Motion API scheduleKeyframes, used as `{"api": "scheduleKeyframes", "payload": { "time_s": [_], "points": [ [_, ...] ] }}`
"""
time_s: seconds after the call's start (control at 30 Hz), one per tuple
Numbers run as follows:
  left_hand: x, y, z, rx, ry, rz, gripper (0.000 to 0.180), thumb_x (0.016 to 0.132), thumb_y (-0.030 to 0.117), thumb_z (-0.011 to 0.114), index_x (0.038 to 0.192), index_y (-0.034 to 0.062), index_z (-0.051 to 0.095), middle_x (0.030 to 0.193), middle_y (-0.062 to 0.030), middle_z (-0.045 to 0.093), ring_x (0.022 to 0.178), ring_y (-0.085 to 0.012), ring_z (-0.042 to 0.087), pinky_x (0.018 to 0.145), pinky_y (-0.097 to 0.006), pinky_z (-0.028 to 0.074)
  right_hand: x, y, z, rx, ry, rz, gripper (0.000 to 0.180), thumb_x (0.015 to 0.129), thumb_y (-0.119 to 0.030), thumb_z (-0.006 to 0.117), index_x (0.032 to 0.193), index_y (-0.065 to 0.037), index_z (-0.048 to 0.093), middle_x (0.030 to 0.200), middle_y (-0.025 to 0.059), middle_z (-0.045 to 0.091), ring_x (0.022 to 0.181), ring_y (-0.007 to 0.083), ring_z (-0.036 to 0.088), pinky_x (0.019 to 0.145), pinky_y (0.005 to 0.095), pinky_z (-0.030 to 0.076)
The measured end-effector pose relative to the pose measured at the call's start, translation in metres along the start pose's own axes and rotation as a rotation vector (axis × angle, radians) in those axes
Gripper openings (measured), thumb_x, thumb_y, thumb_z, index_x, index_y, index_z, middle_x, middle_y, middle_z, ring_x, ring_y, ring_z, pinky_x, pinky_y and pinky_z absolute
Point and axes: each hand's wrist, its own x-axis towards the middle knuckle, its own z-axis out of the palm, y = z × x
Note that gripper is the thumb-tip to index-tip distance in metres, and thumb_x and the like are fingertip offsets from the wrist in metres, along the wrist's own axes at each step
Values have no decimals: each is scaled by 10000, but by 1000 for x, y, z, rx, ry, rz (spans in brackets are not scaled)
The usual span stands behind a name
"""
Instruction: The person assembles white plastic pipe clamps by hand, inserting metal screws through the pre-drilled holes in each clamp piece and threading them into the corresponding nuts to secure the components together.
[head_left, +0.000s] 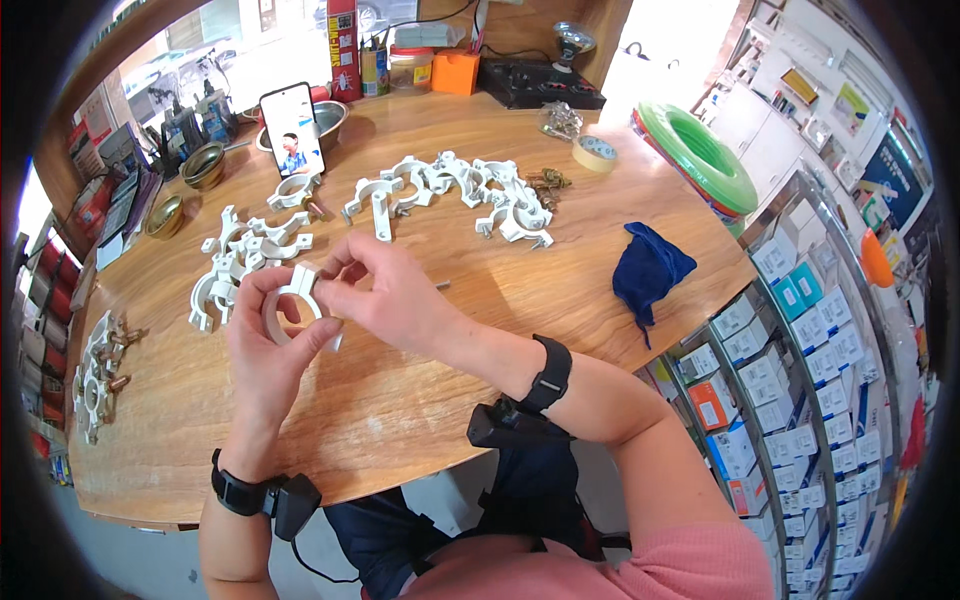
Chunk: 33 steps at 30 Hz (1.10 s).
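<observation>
My left hand [262, 345] is closed around a white plastic pipe clamp [303, 280], its ring held upright above the table. At the clamp's right side, the fingers of my right hand [385, 295] are pinched together; whatever they grip is hidden. Left of and beyond my hands lies a pile of white clamp parts [235, 262]. A longer cluster of white clamps [440, 180] with screws spreads across the middle of the table. One clamp [295, 190] with a brass-coloured bolt sits just beyond my hands. A small metal screw [442, 285] lies behind my right wrist.
Several clamps with brass bolts [97, 385] rest at the table's left edge. A phone [293, 130] leans on a metal bowl [330, 120]. A blue cloth pouch [650, 275], a tape roll [596, 152], brass screws [548, 180] and green hose coils [705, 160] are on the right.
</observation>
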Motion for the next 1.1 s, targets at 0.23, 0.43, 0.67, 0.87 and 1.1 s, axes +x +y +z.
{"api": "scheduleKeyframes", "payload": {
  "time_s": [0.23,0.43,0.67,0.87,1.1],
  "points": [
    [-1,0,0,9,3,-40,498,595,-8,727,1011,39,458,874,7,473,750,-72,396,584,-189,465,1,1,1,34,-24,41,196,749,-163,560,809,21,534,742,92,576,683,149,543,615,275,431],
    [-1,0,-3,8,14,-51,481,592,7,731,990,40,464,868,8,474,736,-76,407,581,-191,457,0,2,8,98,-17,13,197,763,-163,552,821,26,552,755,87,579,688,134,533,622,263,428],
    [4,-6,1,33,14,129,452,586,57,747,957,35,489,830,11,496,677,-70,416,567,-201,388,-1,4,5,162,-10,110,224,782,-148,556,883,51,543,775,63,567,714,107,519,624,228,418],
    [3,-9,-2,32,34,111,458,589,86,756,964,30,500,819,11,498,659,-70,408,580,-206,390,1,2,7,245,-24,158,190,802,-136,541,874,39,548,777,53,563,720,95,510,641,221,410],
    [5,-10,-2,69,28,133,461,587,99,762,966,32,509,809,14,497,644,-68,402,573,-205,391,1,0,6,187,-12,151,187,795,-141,534,846,38,546,760,56,557,718,102,504,651,230,406]
  ]
}}
